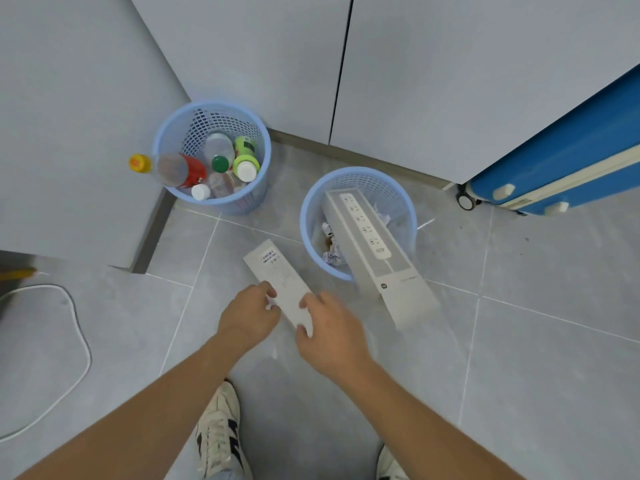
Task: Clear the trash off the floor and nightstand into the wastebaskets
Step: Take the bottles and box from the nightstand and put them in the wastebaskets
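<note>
Both hands hold a flat white cardboard box point(277, 275) with a barcode label, above the grey tiled floor. My left hand point(251, 315) grips its left edge and my right hand point(330, 327) grips its near right end. Just beyond stands the right blue wastebasket point(410, 211), with crumpled paper point(330, 256) inside and a long grey power-strip box point(377, 251) leaning out over its near rim. The left blue wastebasket point(159, 140) in the corner is full of plastic bottles point(221, 161); one with a yellow cap point(140, 163) pokes over its rim.
A blue suitcase point(561, 161) on wheels stands at the right against the grey cabinet doors. A white cable point(74, 317) loops over the floor at the left. My shoes point(218, 434) are at the bottom of the view.
</note>
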Demonstrator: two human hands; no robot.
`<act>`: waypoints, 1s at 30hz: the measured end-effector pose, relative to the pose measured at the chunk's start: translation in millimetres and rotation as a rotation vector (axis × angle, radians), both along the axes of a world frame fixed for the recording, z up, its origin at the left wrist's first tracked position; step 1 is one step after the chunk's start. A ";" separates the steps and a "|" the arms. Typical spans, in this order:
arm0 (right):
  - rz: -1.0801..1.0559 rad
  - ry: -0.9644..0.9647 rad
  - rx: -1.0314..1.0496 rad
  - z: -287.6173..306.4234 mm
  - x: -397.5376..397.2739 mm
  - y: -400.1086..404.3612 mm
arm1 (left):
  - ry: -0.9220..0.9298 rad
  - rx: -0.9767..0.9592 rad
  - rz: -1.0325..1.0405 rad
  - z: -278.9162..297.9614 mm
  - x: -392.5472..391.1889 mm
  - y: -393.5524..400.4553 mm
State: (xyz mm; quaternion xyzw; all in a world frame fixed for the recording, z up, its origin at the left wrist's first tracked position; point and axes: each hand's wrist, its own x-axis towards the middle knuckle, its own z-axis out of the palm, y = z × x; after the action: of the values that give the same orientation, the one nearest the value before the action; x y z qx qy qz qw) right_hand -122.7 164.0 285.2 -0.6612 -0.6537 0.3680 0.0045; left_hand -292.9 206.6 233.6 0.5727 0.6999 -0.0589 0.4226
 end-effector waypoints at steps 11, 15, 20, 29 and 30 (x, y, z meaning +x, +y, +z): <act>-0.049 -0.283 -0.253 -202.2 -20.9 -19.0 | 0.339 -0.003 -0.567 -127.6 -27.5 71.2; 0.021 -0.350 -0.196 -233.5 -32.2 -22.6 | 0.396 0.056 -0.612 -162.5 -33.6 70.3; -0.045 -0.203 -0.133 -207.5 -34.3 -21.8 | 0.298 0.183 -0.536 -152.6 -54.6 70.3; -0.167 -0.075 -0.303 -132.5 -52.9 -24.5 | 0.117 -0.260 0.014 -94.8 -74.4 2.2; -0.178 -0.054 -0.337 -140.9 -58.3 -23.6 | 0.106 -0.284 0.049 -103.3 -76.6 -4.7</act>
State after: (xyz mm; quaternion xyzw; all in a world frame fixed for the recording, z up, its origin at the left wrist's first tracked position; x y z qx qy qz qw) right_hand -181.0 140.3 144.3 -0.7175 -0.5217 0.4524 -0.0910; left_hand -369.5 201.9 130.3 0.4860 0.7197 -0.1771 0.4631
